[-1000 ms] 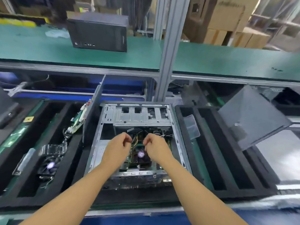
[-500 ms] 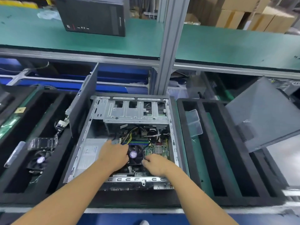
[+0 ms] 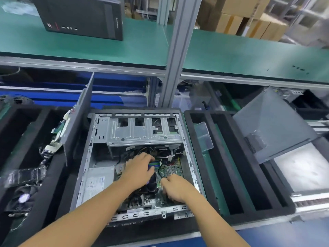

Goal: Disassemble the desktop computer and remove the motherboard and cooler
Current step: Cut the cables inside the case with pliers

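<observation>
Both hands are down inside the open computer case, at the cooler.

The left hand (image 3: 139, 169) reaches in palm down, fingers bent over the far edge of the black cooler (image 3: 151, 184) beside the blue-green memory sticks (image 3: 154, 164); whether it grips anything cannot be told; the right hand (image 3: 175, 188) sits just right of the cooler, fingers curled down onto the green motherboard (image 3: 171, 169), their hold hidden; both forearms cross the near rim of the case (image 3: 142, 134); a black foam tray (image 3: 286, 208) lies beside it.
</observation>
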